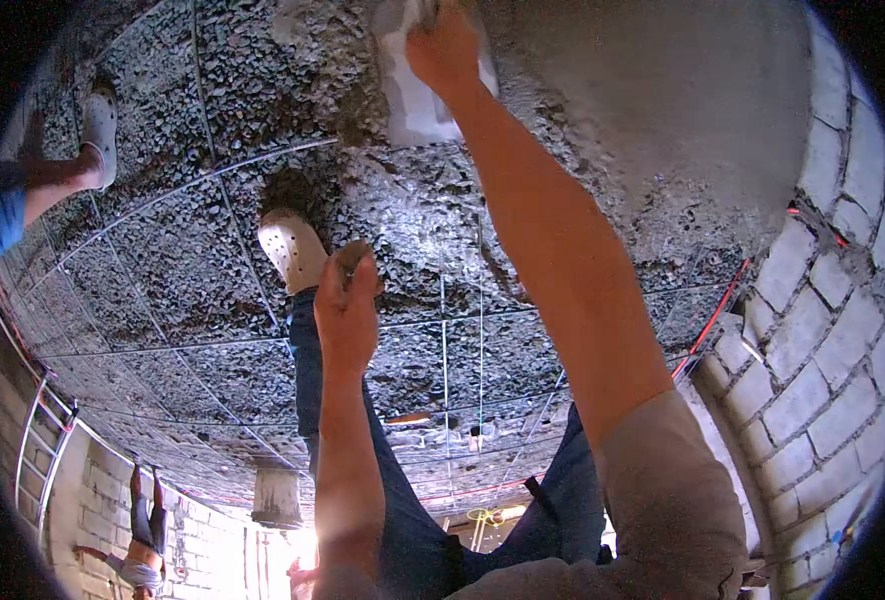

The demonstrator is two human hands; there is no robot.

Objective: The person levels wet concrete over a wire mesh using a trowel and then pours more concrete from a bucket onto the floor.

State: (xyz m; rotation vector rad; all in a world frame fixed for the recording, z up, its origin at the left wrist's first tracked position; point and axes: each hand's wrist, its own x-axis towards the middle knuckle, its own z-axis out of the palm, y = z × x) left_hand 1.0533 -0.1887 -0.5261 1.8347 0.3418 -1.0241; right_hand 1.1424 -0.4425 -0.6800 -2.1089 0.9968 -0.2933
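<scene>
My right hand [445, 52] is stretched far forward, its fingers closed around the handle of a finishing trowel [418, 100]. The trowel's broad, pale plate lies flat at the border between smooth wet concrete [653, 90] on the right and rough gravelly mix [263, 60] on the left. Nearer to me, my left hand [348, 325] is raised above the gravel, its fingers closed on a small grey lump [354, 256]. What the lump is made of cannot be made out.
Thin reinforcing bars [163, 350] cross the gravel in a grid. My pale clog [293, 248] stands on it. Another person's clogged foot [101, 135] is at the left. A block wall [813, 300] rises on the right. A bucket [278, 497], ladder [45, 430] and distant person [145, 560] appear below.
</scene>
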